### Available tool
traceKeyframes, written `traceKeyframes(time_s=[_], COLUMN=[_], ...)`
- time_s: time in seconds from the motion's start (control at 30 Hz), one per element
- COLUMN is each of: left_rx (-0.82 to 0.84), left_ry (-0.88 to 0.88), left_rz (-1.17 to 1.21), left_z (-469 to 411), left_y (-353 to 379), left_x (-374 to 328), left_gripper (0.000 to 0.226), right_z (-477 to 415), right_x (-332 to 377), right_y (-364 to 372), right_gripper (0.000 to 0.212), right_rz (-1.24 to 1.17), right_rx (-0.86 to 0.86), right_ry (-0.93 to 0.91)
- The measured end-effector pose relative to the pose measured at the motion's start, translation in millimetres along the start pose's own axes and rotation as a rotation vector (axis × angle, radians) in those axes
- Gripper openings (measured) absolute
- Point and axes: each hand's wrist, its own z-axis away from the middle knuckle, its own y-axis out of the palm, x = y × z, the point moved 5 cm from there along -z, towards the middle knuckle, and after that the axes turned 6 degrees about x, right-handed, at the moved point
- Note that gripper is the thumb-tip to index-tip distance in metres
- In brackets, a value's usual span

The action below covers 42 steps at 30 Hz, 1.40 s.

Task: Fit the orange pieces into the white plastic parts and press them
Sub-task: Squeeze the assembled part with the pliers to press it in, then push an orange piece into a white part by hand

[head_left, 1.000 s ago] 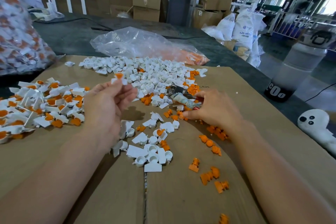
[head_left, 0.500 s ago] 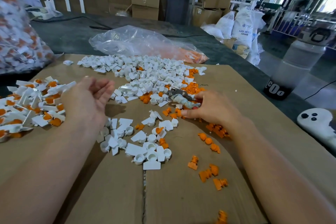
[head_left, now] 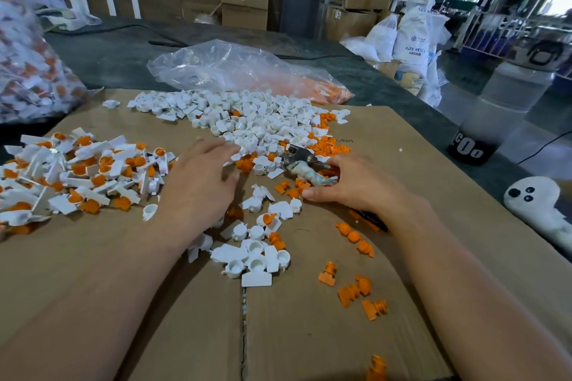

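Note:
A heap of white plastic parts lies at the back of the cardboard sheet, with orange pieces mixed in at its right edge. A smaller cluster of white parts sits in the middle, and loose orange pieces are scattered to the right. Fitted white-and-orange parts are piled on the left. My left hand reaches forward palm down with straight fingers, its tips at the near edge of the white heap. My right hand rests on the cardboard and grips the taped handle of a metal plier-like tool.
A clear plastic bag holding orange pieces lies behind the heap. A full bag of fitted parts stands at the far left. A translucent bottle and a white ghost-shaped toy sit off the cardboard's right edge.
My left hand held a fitted part up, swung left and opened over the fitted pile, then moved right and forward to the white heap, palm down. My right hand stayed on the tool.

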Motion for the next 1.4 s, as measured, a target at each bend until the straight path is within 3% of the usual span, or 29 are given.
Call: traceKeyframes(time_s=[0.13, 0.27, 0.37, 0.5, 0.67, 0.8, 0.87, 0.97, 1.17, 1.4], left_rx=[0.179, 0.298, 0.216, 0.098, 0.042, 0.041, -0.011, -0.061, 0.160, 0.255], left_ry=[-0.069, 0.028, 0.060, 0.014, 0.041, 0.032, 0.042, -0.041, -0.243, -0.234], left_rz=[-0.137, -0.327, -0.290, -0.138, -0.120, -0.125, -0.005, 0.395, 1.184, 1.269], left_z=[-4.7, -4.6, -2.6, 0.8, -1.7, -0.8, 0.8, 5.4, 6.9, 7.4], left_y=[12.0, 21.4, 16.6, 8.4, 4.5, 3.5, 2.0, -1.6, 6.1, 9.6], left_x=[7.3, 5.7, 1.3, -2.5, -2.5, -2.3, -2.1, 0.7, -2.2, -7.3], left_gripper=[0.053, 0.031, 0.025, 0.044, 0.032, 0.021, 0.016, 0.011, 0.020, 0.016], right_z=[0.0, 0.1, -0.1, 0.5, 1.2, 12.2, 18.5, 19.2, 16.4, 19.2], right_x=[0.2, 2.7, 3.8, 2.9, 6.4, 31.3, 49.7, 65.6, 69.0, 69.6], right_y=[0.4, 0.5, 0.7, 0.6, -2.5, -16.3, -12.5, 4.6, 10.6, 13.1], right_gripper=[0.087, 0.081, 0.080, 0.083, 0.081, 0.046, 0.031, 0.030, 0.033, 0.032], right_rz=[0.028, 0.033, 0.043, 0.042, -0.013, -0.168, -0.113, 0.088, 0.211, 0.213], right_rx=[0.003, 0.002, 0.003, 0.000, -0.059, -0.299, -0.261, -0.134, -0.101, -0.105], right_ry=[-0.004, -0.008, -0.008, -0.008, -0.021, -0.236, -0.373, -0.459, -0.409, -0.387])
